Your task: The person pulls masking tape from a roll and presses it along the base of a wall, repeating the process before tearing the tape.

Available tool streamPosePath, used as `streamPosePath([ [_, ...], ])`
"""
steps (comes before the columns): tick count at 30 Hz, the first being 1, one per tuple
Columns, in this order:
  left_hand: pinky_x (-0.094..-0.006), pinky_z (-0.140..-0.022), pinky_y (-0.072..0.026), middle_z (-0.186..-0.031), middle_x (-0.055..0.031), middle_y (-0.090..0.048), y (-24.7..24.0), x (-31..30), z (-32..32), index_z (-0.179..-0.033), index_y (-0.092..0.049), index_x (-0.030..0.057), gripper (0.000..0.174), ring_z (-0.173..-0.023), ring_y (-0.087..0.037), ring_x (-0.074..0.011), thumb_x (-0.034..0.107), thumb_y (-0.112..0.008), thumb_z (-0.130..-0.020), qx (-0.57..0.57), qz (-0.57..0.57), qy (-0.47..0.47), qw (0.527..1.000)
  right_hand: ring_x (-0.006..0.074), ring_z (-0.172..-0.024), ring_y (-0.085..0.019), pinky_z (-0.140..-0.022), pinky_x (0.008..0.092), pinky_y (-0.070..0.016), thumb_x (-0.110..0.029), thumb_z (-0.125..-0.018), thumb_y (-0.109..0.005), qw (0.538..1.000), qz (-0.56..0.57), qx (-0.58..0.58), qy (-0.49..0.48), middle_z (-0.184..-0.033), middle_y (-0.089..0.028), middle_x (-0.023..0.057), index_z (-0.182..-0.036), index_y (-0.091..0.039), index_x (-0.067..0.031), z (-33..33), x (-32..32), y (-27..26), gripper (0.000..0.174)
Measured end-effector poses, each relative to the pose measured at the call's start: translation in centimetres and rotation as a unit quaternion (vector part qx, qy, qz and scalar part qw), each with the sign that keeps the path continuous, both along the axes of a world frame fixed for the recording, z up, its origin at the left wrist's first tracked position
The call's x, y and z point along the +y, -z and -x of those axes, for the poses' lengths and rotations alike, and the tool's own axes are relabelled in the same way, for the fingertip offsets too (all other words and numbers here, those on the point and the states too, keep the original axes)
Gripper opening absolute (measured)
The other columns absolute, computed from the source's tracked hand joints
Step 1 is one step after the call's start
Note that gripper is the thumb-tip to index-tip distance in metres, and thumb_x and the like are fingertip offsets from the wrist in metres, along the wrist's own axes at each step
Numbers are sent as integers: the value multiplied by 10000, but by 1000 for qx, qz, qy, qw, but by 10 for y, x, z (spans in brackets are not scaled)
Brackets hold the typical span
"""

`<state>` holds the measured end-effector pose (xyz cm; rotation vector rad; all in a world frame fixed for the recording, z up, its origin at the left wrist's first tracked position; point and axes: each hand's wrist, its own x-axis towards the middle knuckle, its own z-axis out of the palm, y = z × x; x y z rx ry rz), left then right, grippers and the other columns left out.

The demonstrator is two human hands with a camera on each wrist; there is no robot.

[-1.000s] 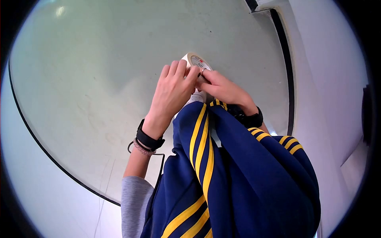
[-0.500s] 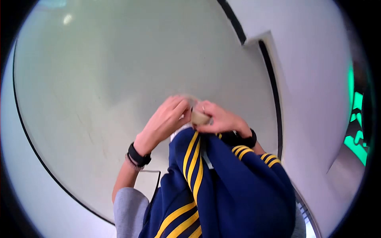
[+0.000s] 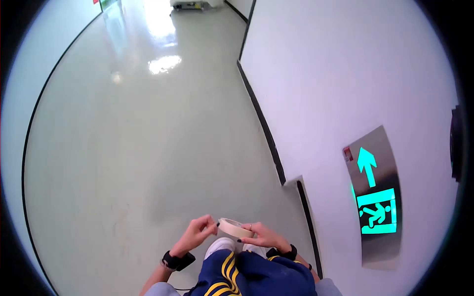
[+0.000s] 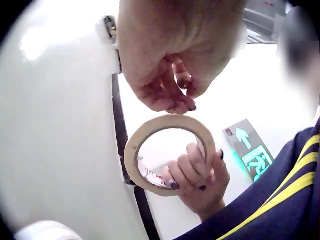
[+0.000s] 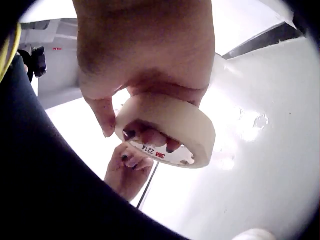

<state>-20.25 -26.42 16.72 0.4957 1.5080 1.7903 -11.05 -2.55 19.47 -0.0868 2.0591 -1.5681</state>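
A cream roll of masking tape with a white printed core is held in front of my legs. My right hand grips it on the right side; in the right wrist view its fingers pass through the core of the roll and the thumb lies outside. My left hand is at the roll's left edge, fingers curled and thumb tip close to the rim. In the left wrist view, the left hand's fingertips are just above the roll's upper rim, and no strip of tape shows between them.
Below the hands are white shoes and dark blue trousers with yellow stripes. A white wall with black skirting runs along the right and bears a green exit sign. The shiny grey floor stretches ahead.
The head view has tilted up, so the hands now appear lower and the exit sign is in full view. My left hand has drawn back from over the roll to its left edge; the right hand keeps hold.
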Motion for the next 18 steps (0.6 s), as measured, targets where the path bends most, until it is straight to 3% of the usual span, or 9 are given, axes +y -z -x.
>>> streamPosePath([
  [1,-225,-632,-410,-767,1,-536,-8,-2,1,-834,-522,19,153,-699,-474,-77,126,-588,-922,11,-4,-5,1000,291,-927,-588,-800,363,-466,-287,-857,-645,1000,-4,11,-5,-1005,-620,207,-1148,-580,15,3,1,2,424],
  [3,-262,-596,-425,-679,-40,-526,-26,-2,-1,-813,-520,8,165,-652,-487,-101,122,-583,-914,180,136,-15,974,290,-869,-569,-783,347,-452,-234,-828,-681,990,-39,135,-13,-964,-614,168,-1044,-599,10,0,1,11,336],
  [4,-289,-574,-423,-702,-72,-520,-28,-3,-1,-847,-516,13,163,-653,-487,-133,144,-589,-910,158,138,-41,977,345,-911,-569,-805,385,-461,-306,-858,-640,989,-39,142,-20,-989,-606,221,-1093,-594,5,2,1,6,391],
  [7,-311,-586,-434,-748,-91,-522,-7,0,0,-868,-511,18,191,-670,-505,-176,187,-590,-910,190,178,-23,965,348,-893,-564,-793,393,-456,-314,-856,-643,983,-72,162,-43,-948,-597,220,-1030,-596,6,4,-3,-2,367],
  [8,-331,-602,-440,-794,-113,-523,-1,1,-2,-883,-514,15,207,-690,-520,-224,211,-565,-925,190,168,7,967,348,-893,-564,-793,393,-456,-314,-856,-643,983,-70,165,-44,-948,-597,220,-1030,-596,6,5,-4,0,367],
  [11,-320,-615,-443,-743,-112,-527,7,6,-4,-899,-529,-1,169,-661,-508,-228,164,-538,-937,255,97,8,962,353,-883,-558,-786,395,-451,-324,-851,-650,982,-95,159,-39,-915,-589,218,-997,-592,8,-1,-4,11,368],
  [12,-345,-619,-434,-754,-145,-526,3,6,-4,-900,-539,-4,178,-665,-499,-290,167,-520,-942,248,94,12,964,351,-877,-561,-781,394,-452,-331,-849,-653,982,-84,167,-35,-917,-591,217,-1002,-595,6,-3,-5,13,374],
  [16,-328,-587,-406,-719,-107,-506,18,6,1,-870,-534,-7,191,-641,-472,-224,166,-515,-948,232,78,37,969,312,-932,-590,-822,368,-465,-260,-809,-697,986,-101,132,-24,-1019,-618,190,-1129,-603,-1,-11,-8,13,422],
  [18,-292,-566,-372,-690,-53,-471,27,6,1,-852,-521,-8,206,-640,-424,-143,167,-506,-958,124,75,35,989,312,-933,-601,-825,371,-468,-272,-808,-700,989,-111,96,-10,-1023,-624,196,-1151,-597,3,-15,-11,12,452],
])
